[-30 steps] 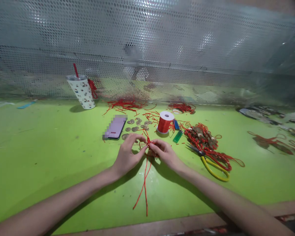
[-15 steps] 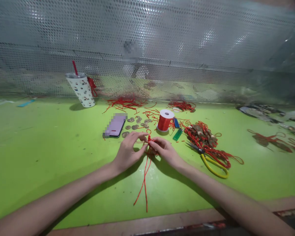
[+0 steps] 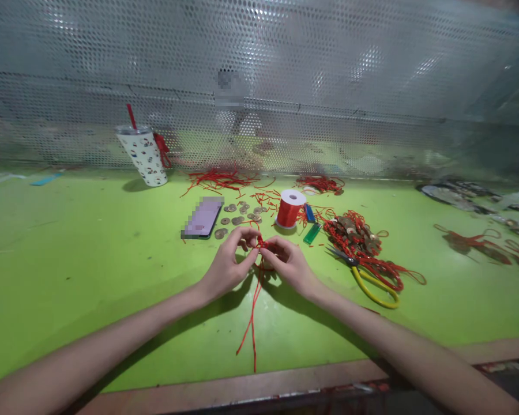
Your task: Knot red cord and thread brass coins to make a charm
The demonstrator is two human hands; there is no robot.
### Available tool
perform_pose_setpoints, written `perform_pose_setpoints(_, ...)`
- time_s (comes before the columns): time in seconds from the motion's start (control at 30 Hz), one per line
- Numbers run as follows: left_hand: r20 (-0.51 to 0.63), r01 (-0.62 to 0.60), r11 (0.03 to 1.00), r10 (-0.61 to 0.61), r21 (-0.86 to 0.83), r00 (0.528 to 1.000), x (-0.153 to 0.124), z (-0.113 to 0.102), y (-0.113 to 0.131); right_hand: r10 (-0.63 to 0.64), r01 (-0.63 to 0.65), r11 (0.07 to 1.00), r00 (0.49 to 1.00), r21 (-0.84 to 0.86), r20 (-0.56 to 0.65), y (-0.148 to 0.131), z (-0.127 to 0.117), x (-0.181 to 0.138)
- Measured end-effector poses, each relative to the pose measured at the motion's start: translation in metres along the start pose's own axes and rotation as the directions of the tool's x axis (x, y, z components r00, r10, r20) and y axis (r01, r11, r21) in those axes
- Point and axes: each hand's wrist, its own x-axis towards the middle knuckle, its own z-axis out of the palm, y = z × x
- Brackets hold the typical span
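Observation:
Both hands meet over the green table at a knotted red cord (image 3: 254, 305), whose two loose ends trail down toward the table's front edge. My left hand (image 3: 231, 262) pinches the knotted part between thumb and fingers. From the other side, my right hand (image 3: 289, 262) grips the same cord with thumb and forefinger. A small loop pokes up above the fingertips. Fingers cover most of the knot, and what hangs under it in shadow is hard to make out. Beyond the hands lie several loose coins (image 3: 239, 220) and a spool of red cord (image 3: 289, 210).
To the right, yellow-handled scissors (image 3: 374, 288) lie against a heap of corded coins (image 3: 354, 233). Green (image 3: 312, 233) and blue lighters (image 3: 310, 214) sit beside the spool. A phone (image 3: 204, 218) lies left of the coins, with a tumbler (image 3: 145, 158) behind. Perforated sheeting (image 3: 259, 138) closes the back.
Both hands have closed in slightly around the knot, with the left fingers curling over it. The top loop now leans left, and the hanging ends have swung a little to the left.

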Motion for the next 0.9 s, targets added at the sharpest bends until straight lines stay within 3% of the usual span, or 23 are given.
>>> perform_pose_setpoints(0.23, -0.105, 0.135, 0.987, -0.143, -0.081, 0.984, 0.008, -0.013, 0.004, -0.011, 0.008, 0.999, 0.998, -0.051, -0.065, 0.000, -0.003, 0.004)
perform_pose_setpoints(0.4, 0.016, 0.195, 0.972, -0.195, -0.129, 0.981, 0.005, -0.009, 0.002, -0.019, 0.015, 0.999, 0.997, -0.051, -0.075, 0.002, -0.004, 0.004)
perform_pose_setpoints(0.6, 0.106, 0.384, 0.862, -0.371, -0.330, 0.923, 0.006, -0.011, 0.013, -0.038, 0.028, 0.997, 0.990, -0.075, -0.139, 0.003, -0.007, 0.008)
perform_pose_setpoints(0.7, 0.066, 0.355, 0.912, -0.349, -0.207, 0.935, -0.001, -0.028, 0.018, -0.028, 0.011, 0.995, 0.983, -0.095, -0.179, 0.005, -0.012, 0.011)
perform_pose_setpoints(0.8, 0.027, 0.249, 0.967, -0.251, 0.048, 0.968, -0.016, -0.052, 0.013, -0.034, 0.011, 0.992, 0.982, -0.125, -0.187, 0.006, -0.015, 0.012)
perform_pose_setpoints(0.9, 0.055, 0.173, 0.924, -0.204, 0.341, 0.977, -0.036, -0.076, 0.004, -0.037, 0.009, 0.990, 0.980, -0.144, -0.194, 0.007, -0.017, 0.013)
